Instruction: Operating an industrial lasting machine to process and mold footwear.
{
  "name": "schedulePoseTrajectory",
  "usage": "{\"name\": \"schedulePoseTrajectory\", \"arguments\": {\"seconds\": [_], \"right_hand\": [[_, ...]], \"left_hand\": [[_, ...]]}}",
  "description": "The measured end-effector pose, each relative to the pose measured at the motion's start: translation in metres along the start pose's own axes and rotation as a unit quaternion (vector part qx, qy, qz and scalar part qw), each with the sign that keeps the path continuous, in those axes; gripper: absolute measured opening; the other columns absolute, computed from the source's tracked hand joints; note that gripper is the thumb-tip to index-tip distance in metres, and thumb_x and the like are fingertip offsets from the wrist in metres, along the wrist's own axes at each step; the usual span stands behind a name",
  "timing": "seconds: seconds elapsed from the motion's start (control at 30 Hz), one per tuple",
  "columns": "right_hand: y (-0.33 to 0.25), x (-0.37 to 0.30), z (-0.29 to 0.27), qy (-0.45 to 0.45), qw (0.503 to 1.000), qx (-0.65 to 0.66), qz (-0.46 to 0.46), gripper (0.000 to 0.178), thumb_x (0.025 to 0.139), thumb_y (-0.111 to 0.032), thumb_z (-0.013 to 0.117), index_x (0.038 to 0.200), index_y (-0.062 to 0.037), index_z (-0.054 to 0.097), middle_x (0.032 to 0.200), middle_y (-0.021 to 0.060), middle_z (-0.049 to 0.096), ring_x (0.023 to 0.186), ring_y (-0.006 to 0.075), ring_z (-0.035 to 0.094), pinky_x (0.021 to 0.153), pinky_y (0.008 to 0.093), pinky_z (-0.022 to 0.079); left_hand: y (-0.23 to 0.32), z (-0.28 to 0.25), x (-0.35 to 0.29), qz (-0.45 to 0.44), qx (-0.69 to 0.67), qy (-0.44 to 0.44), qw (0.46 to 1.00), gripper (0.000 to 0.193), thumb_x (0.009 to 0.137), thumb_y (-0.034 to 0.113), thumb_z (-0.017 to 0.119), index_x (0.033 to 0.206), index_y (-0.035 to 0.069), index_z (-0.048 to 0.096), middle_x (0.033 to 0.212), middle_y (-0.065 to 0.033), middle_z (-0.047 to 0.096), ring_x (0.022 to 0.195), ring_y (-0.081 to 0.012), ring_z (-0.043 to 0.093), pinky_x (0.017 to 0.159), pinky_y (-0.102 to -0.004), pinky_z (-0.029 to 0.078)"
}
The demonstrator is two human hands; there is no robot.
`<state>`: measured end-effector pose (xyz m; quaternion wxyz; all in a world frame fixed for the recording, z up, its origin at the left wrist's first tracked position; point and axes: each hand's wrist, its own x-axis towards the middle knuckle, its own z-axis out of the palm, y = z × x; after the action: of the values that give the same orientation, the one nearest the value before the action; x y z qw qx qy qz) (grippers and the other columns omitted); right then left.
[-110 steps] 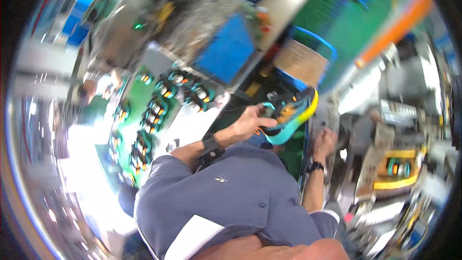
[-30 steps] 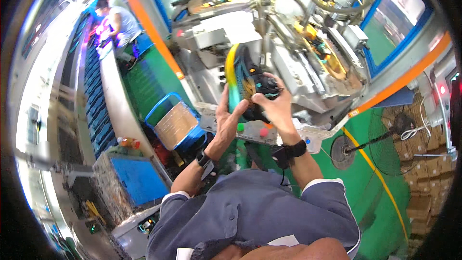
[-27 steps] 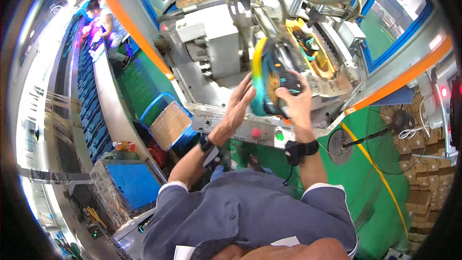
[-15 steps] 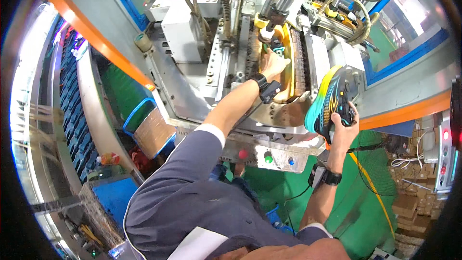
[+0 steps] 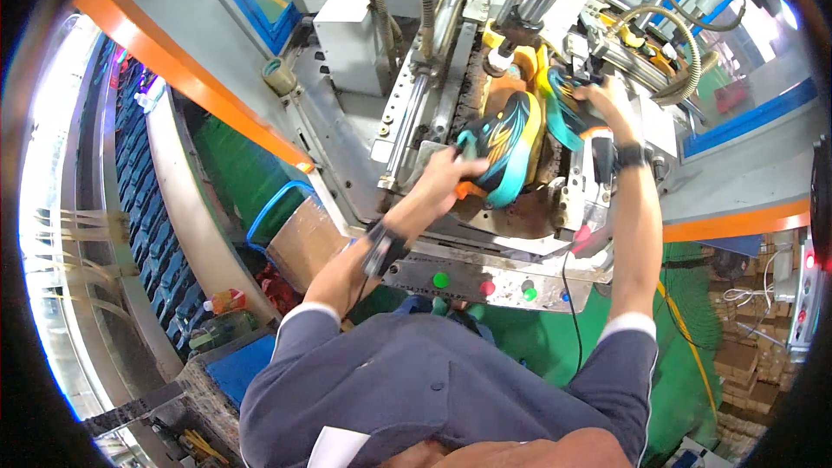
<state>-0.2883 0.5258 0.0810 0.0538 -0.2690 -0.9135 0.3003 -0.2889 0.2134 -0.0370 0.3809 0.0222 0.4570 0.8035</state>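
My left hand [image 5: 446,180] is closed on the heel end of a sneaker [image 5: 507,146], dark with orange lines and a teal and yellow sole. That sneaker is tilted over the front of the yellow-padded press station [image 5: 539,134]. To its right, my right hand [image 5: 608,106] grips a second sneaker [image 5: 563,126] of like colours, held close to the first and blurred in part. A metal press rod [image 5: 503,56] stands over the far end of the station. Its inner bed is largely hidden by the shoes.
Coloured buttons [image 5: 488,289] line the machine's front panel. Metal cylinders [image 5: 414,108] and a white block [image 5: 351,43] flank the station on the left. An orange-edged frame [image 5: 182,74] borders the machine. A blue-framed stool [image 5: 303,230] and a conveyor [image 5: 160,208] with dark pieces lie left.
My left hand has drawn back from inside the station and now holds a sneaker. My right hand has moved up and inward with its sneaker, beside the first.
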Motion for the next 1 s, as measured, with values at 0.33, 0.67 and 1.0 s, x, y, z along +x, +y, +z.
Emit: {"name": "schedulePoseTrajectory", "arguments": {"seconds": [0.33,0.67,1.0], "right_hand": [[0.009,0.088,0.216,0.155,0.979,-0.125,0.046,0.051,0.080,-0.029,0.065,0.114,0.0017,0.043,0.093,0.0247,0.067,0.087,0.0388,0.067,0.077,0.0454,0.053],[-0.052,-0.216,0.191,-0.041,0.934,0.040,-0.353,0.017,0.086,-0.016,0.060,0.095,-0.0012,0.064,0.081,0.0157,0.065,0.077,0.0344,0.062,0.073,0.0433,0.048],[0.046,-0.295,0.371,-0.184,0.837,0.044,-0.513,0.018,0.086,0.000,0.053,0.099,-0.0048,0.064,0.091,0.0064,0.058,0.083,0.0194,0.056,0.073,0.0326,0.047]], "left_hand": [[0.025,-0.085,-0.313,0.165,0.011,0.199,0.966,0.063,0.067,0.005,0.076,0.124,-0.003,0.051,0.113,-0.0114,0.062,0.098,-0.0211,0.064,0.083,-0.0376,0.054],[-0.065,-0.063,-0.358,0.209,-0.089,0.438,0.870,0.034,0.080,0.005,0.068,0.113,-0.001,0.059,0.102,-0.0067,0.065,0.087,-0.0155,0.063,0.079,-0.0314,0.052],[-0.155,-0.001,-0.446,0.260,-0.065,0.616,0.741,0.037,0.071,0.012,0.079,0.103,-0.002,0.065,0.090,-0.0054,0.067,0.080,-0.0142,0.062,0.076,-0.0294,0.051]]}}
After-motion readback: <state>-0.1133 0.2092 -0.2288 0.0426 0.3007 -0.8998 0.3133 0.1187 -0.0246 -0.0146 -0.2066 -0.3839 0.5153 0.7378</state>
